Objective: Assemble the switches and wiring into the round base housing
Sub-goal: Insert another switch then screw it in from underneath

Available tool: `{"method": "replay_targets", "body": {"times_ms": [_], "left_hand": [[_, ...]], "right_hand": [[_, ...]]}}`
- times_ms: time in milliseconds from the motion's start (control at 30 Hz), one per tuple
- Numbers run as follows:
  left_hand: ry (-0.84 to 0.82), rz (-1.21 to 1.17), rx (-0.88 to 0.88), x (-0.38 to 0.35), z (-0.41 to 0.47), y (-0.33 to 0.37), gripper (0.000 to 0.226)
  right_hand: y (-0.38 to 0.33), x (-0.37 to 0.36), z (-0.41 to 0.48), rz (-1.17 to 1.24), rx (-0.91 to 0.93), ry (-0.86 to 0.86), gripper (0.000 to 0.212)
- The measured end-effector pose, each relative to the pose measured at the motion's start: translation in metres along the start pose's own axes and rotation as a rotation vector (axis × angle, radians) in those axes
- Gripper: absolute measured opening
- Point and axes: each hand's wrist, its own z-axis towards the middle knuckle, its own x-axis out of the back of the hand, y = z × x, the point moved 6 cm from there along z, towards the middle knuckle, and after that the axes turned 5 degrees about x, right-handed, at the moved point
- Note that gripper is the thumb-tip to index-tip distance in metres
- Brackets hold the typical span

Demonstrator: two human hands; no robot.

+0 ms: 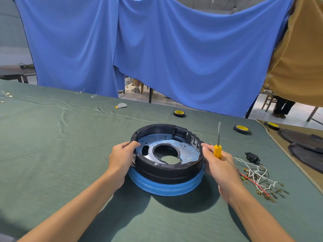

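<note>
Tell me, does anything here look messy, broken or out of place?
Nothing looks broken. The wires lie in a loose tangle on the cloth right of the housing, not yet fitted, with a black part beside them. The right hand holds a screwdriver while also touching the housing rim, which looks awkward.

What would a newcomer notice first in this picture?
The round black base housing on a blue ring, at the centre of the green table, with the left grip and right grip at its sides. The right grip also holds a yellow-handled screwdriver, upright. Behind hangs a big blue cloth.
</note>
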Motion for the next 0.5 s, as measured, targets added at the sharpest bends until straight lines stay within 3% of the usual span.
{"method": "replay_targets", "body": {"times_ms": [67, 133, 300, 400, 500], "left_hand": [[-0.011, -0.012, 0.032, -0.001, 0.007, 0.002, 0.022], [-0.034, -0.022, 0.053, -0.004, 0.015, 0.003, 0.036], [-0.106, -0.036, 0.093, -0.018, 0.031, 0.008, 0.022], [-0.136, -0.018, 0.104, -0.021, 0.045, 0.008, 0.021], [-0.161, 0.051, 0.079, -0.023, 0.053, 0.012, 0.019]], "right_hand": [[-0.003, 0.011, 0.000, -0.025, -0.007, -0.029, 0.018], [-0.008, 0.022, 0.002, -0.006, -0.017, -0.052, 0.020], [-0.001, 0.061, 0.007, -0.143, -0.058, 0.176, 0.043], [0.006, 0.064, 0.003, -0.211, -0.107, 0.084, 0.051], [0.011, 0.058, -0.004, -0.284, -0.132, -0.035, 0.046]]}}
